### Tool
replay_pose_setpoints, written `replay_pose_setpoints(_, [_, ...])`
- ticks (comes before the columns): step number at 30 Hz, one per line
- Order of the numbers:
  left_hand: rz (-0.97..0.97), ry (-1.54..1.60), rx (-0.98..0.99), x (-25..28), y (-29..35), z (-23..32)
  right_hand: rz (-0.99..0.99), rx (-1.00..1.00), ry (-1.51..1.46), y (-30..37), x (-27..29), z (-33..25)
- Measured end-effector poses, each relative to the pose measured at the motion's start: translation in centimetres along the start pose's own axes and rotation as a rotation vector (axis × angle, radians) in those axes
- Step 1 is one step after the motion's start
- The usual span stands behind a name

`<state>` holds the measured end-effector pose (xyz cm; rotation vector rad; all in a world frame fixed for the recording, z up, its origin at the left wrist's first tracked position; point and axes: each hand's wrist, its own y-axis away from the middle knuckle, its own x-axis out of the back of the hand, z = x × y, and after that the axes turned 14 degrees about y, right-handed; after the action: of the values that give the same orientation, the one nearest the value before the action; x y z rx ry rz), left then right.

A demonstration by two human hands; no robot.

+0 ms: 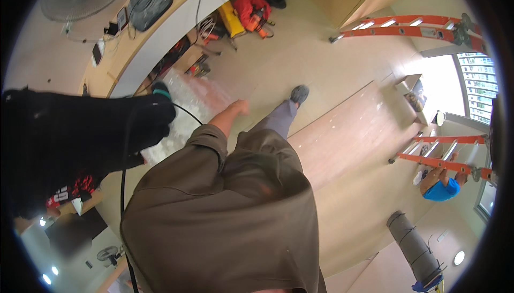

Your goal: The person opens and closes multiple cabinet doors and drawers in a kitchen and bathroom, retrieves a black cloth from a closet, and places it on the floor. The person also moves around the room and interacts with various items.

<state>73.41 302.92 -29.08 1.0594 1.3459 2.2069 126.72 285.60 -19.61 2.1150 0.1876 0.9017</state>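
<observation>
My left arm, with its brown sleeve rolled up, reaches forward over the floor. At its end my left hand (pixel 241 107) hangs above the tiles, apart from any object. Its fingers are smeared, so I cannot make out whether they are curled. Nothing visible sticks out of the hand. My brown shirt (pixel 225 218) fills the lower middle and my right hand is not in view. Ahead of the hand, a grey trouser leg ends in a dark shoe (pixel 300 94). Left of my arm lies crumpled clear plastic sheeting (pixel 179 108). A black cable (pixel 124 186) runs down beside my shirt.
A black-trousered person (pixel 85 143) is close on the left. Beyond are a counter (pixel 120 68), a red bag (pixel 249 6) and a yellow case (pixel 230 20). Right: a long board (pixel 342 132), orange ladders (pixel 407 31), a person in blue (pixel 441 188), a grey roll (pixel 412 245).
</observation>
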Motion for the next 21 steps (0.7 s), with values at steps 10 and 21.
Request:
replay_pose_setpoints(10, [0.136,0.046,-0.524,14.3,-10.1,37.5,0.272,-0.158,-0.392,-12.9,14.8,-7.9])
replay_pose_setpoints(21, [0.319,0.427,-1.188,21.4,-3.6,70.6,0.176,-0.287,-0.342,-24.7,24.5,-6.0])
